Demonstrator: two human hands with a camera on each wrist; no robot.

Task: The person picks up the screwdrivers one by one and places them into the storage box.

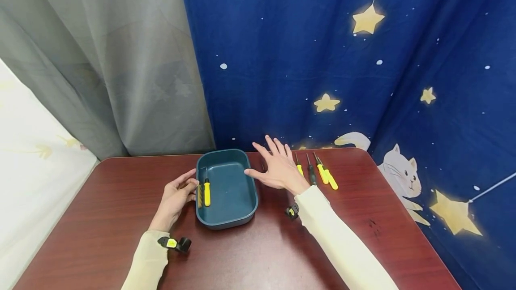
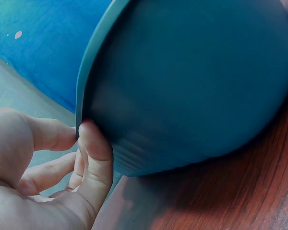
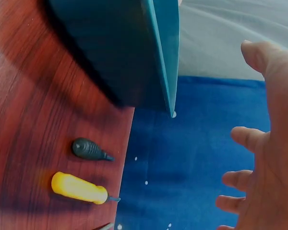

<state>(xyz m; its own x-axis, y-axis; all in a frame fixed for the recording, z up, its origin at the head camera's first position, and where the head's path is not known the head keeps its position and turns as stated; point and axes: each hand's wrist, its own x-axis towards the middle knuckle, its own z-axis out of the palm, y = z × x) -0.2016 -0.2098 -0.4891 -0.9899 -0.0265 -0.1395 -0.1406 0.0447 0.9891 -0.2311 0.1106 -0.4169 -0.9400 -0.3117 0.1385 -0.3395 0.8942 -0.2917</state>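
A dark teal, rounded-rectangular tray (image 1: 230, 191), apparently plastic, sits on a glossy reddish-brown bench (image 1: 141, 182), its left rim pinched between thumb and fingers in a person's left-hand grip (image 1: 179, 193). The right-hand grip (image 1: 279, 167), fingers spread and holding nothing, hangs by the tray's right side. Inside the tray, toward the left wall, lies a thin-shafted, yellow-handled screwdriver (image 1: 207, 194); to the right, a row of screwdrivers (image 1: 323, 174), yellow- and black-handled, lies on the bench. The step in hand appears to be steadying the tray while the other hand is free; lifting one from the row would call for those fingers to close round a handle. No brand is legible; the yellow label (image 1: 172, 243) on the black left wrist strap (image 1: 163, 241) is too small to read.
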